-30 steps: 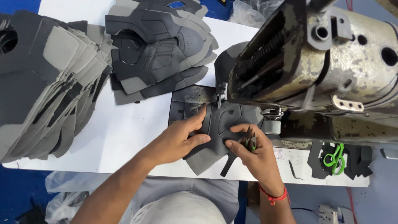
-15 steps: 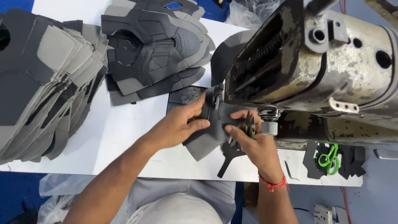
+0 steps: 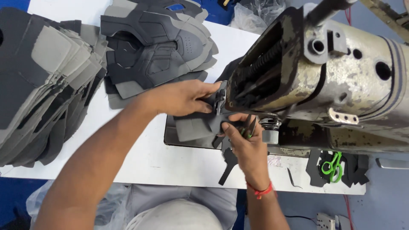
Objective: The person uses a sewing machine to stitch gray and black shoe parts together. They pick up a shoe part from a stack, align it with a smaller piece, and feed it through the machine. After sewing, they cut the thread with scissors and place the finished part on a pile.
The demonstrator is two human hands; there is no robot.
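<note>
A grey piece [image 3: 194, 127] of cut material lies flat on the white surface [image 3: 140, 157], its right end tucked under the head of the sewing machine [image 3: 324, 81]. Taking that head as the landmark, the piece stretches out leftward from beneath it, long axis roughly left to right, with the free end pointing away from the machine toward the person's left arm.

The left hand [image 3: 183, 99] comes in from the left, forearm slanting up across the surface, and rests palm down on the far edge of the piece just beside the machine head; its fingers are stretched toward the needle area, pressing rather than clenched. The right hand [image 3: 243, 138] rises from below, wrist bent back, and sits at the near edge of the piece right under the head. It is curled around small green-handled snips [image 3: 249, 127] while its thumb and forefinger pinch the piece. Both hands touch the piece; the right one is nearer the needle point, which is itself hidden by the head and fingers.

Left of the machine, well apart from the hands, a big stack [image 3: 42, 81] of grey cut parts covers the surface edge, and a second pile [image 3: 157, 47] lies beyond the left hand. Below the machine head, dark scraps [image 3: 228, 164] lie near the surface edge, and green scissors [image 3: 333, 165] rest further right.
</note>
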